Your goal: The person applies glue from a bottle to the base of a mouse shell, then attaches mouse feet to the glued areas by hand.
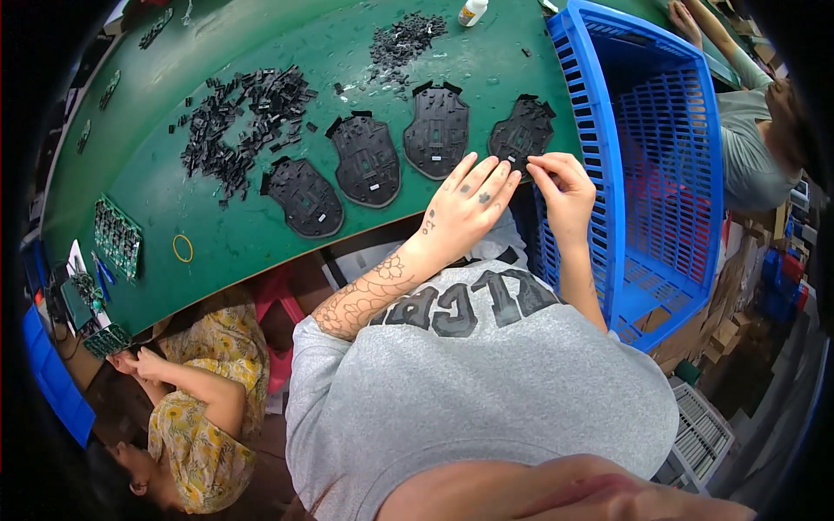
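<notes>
Your left hand (469,204) is spread nearly flat, fingers extended and side by side, their tips at the near edge of the rightmost black panel (524,126); firm contact cannot be confirmed. Your right hand (569,195) has thumb and forefinger drawn together in a pinch at that panel's lower right edge; whether the tips meet, or grip a small piece, cannot be told. The panel lies on the green table (226,252), close to the table's near edge. The step in hand is judged to be fine fingertip work on this panel. The next move there calls for you to steady the panel with the left fingers and place the right fingertips precisely, as its features are small. To its left stand three more panels in a row: the second panel (436,130), third panel (367,161) and fourth panel (303,198). Beyond them you have a large pile of small black pieces (243,122) and a smaller pile (406,43), with a white bottle (472,12) near the latter. A blue crate (612,174) stands just beside the table, at your right.
</notes>
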{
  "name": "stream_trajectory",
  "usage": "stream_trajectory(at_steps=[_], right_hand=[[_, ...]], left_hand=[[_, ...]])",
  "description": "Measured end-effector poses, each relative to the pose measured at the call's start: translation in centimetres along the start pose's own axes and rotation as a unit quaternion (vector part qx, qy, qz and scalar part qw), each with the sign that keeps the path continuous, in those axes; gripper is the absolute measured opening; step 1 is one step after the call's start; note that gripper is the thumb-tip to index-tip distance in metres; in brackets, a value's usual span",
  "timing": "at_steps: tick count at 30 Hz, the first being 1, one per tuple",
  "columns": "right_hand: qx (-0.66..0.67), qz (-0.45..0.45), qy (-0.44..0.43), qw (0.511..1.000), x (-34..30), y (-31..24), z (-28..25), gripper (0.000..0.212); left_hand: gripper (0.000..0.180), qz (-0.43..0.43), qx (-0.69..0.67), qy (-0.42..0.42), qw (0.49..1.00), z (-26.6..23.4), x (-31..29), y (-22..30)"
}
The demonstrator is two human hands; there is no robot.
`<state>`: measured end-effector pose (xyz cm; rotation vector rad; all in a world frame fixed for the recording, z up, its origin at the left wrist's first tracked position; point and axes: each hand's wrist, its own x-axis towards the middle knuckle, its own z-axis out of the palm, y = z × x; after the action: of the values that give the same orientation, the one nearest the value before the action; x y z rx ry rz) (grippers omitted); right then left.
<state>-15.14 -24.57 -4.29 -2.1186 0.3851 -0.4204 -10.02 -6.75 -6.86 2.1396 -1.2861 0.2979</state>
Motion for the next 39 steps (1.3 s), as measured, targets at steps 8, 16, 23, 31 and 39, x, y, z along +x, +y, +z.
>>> stream_trajectory(at_steps=[8, 16, 23, 31, 39], right_hand=[[-0.044, -0.027, 0.005, 0.999, 0.0, -0.7, 0.3, 0.011], [0.034, 0.031, 0.003, 0.999, 0.1, 0.0, 0.2, 0.009], [-0.063, 0.05, -0.048, 0.996, 1.4, -1.6, -0.2, 0.011], [-0.082, 0.093, -0.145, 0.982, 4.5, -2.5, -1.1, 0.02], [-0.049, -0.13, 0.019, 0.99, 13.0, -3.8, 3.6, 0.06]], left_hand=[[0.05, -0.01, -0.005, -0.006, 1.0, 0.0, 0.0, 0.1], [0.051, -0.011, -0.006, -0.001, 1.0, 0.1, 0.0, 0.0], [0.053, -0.012, -0.005, -0.003, 1.0, 0.2, 0.0, 0.1], [0.044, -0.002, -0.005, 0.01, 1.0, -0.3, 0.5, 0.1], [0.036, -0.004, 0.009, 0.036, 0.999, 0.1, 1.1, -0.5]])
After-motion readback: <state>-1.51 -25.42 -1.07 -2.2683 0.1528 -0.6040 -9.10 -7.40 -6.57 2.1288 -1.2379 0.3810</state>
